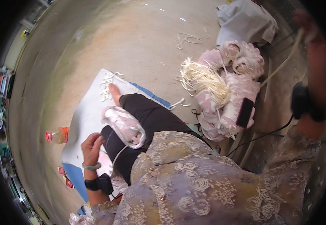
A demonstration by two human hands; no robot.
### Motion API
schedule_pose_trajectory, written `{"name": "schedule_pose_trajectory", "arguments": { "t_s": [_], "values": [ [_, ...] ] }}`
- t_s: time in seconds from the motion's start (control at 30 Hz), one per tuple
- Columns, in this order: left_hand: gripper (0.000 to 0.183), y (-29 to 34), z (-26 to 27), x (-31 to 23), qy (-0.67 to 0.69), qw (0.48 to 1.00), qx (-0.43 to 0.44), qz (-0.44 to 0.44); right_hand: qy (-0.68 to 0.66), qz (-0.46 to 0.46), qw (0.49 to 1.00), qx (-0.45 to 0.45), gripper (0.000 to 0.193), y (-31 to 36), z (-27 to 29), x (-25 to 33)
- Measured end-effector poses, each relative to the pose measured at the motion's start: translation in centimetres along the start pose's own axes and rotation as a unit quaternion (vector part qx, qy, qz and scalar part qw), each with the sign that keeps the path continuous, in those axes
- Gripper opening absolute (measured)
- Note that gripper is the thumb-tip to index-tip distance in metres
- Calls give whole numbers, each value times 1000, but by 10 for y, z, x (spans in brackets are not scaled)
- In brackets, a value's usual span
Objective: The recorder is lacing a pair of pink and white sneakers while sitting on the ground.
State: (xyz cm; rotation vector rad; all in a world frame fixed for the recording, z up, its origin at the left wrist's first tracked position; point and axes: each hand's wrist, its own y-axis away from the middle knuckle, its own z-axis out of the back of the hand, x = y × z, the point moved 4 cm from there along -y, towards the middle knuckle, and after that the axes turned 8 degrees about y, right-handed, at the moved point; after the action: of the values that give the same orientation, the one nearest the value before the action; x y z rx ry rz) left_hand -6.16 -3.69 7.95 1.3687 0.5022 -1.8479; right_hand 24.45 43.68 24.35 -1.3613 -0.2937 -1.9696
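Note:
Across my dark-trousered lap lies a pink and white mesh piece (121, 123) that looks like a shoe upper, with an opening at its near end. A white lace (118, 154) trails from that end. Beside it, to the left, my left hand (91, 147) has its fingers pinched together; what they hold, if anything, is too small to make out. My right hand (306, 23) is raised at the far right, smeared by motion. It seems closed on a pale cord (283, 63) that slants up from beside the pile.
To the right sits a pile of pink and white pieces (241, 84) bearing a hank of cream laces (208, 80) and a black phone (245, 113). Behind stands a grey cloth-covered bundle (245, 22). A bottle (59, 135) stands left of the white sheet (86, 108). A black cable (264, 134) runs to my right wrist.

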Motion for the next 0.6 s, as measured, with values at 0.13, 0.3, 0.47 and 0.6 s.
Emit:
{"name": "schedule_pose_trajectory", "arguments": {
  "t_s": [0.13, 0.3, 0.47, 0.6],
  "values": [
    [43, -23, -59, -51, 114, 983, 143, -9, -63, -84, 976, 191, 11, 14, -131, 15],
    [71, -21, -125, -102, 225, 915, 309, -127, -31, 110, 902, 417, 9, 80, -256, 26],
    [37, -8, -136, -55, 338, 853, 384, 101, -29, 104, 927, 358, 10, 75, -276, 1],
    [17, -2, -104, -29, 255, 913, 302, 99, 14, -18, 972, 234, 15, 36, -260, -104]
  ]
}}
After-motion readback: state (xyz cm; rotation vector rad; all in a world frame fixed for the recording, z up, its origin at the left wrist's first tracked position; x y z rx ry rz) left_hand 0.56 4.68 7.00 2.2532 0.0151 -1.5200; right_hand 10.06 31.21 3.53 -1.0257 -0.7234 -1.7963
